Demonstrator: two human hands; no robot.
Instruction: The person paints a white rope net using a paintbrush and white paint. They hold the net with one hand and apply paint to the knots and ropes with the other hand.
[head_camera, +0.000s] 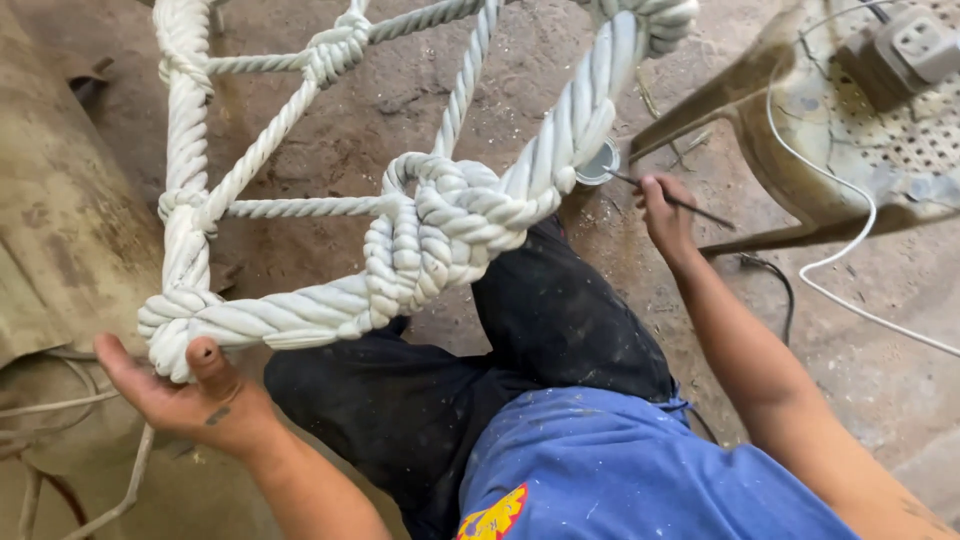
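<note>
The left hand (190, 400) is cupping the lower corner of a white rope-pattern frame (400, 240), palm up, with the thumb pressing against the twisted end of the frame and the fingers wrapping underneath it. The frame is resting tilted over the person's black-trousered knee (560, 320), with its large central knot (440, 225) sitting just above that knee. Thinner rope-shaped bars are branching from the knot toward the upper left, meeting a smaller knot (335, 45) near the top edge of the view. The right hand (665, 215) is closing around a thin brush (680, 203), to the right of the central knot; the brush handle is pointing away to the right, and its tip is reaching toward a small round tin (598, 165) that is standing on the dirt floor (400, 110) just right of the frame's thick diagonal bar. Further right of the knot, a dirty perforated plastic chair (830, 130) is carrying a grey power socket block (905, 50), and a white cable (850, 250) is trailing from the chair across the floor. Left of the frame, a rusty metal sheet (60, 230) is lying beside the left hand. A blue shirt (620, 470) is filling the lower centre of the view.
</note>
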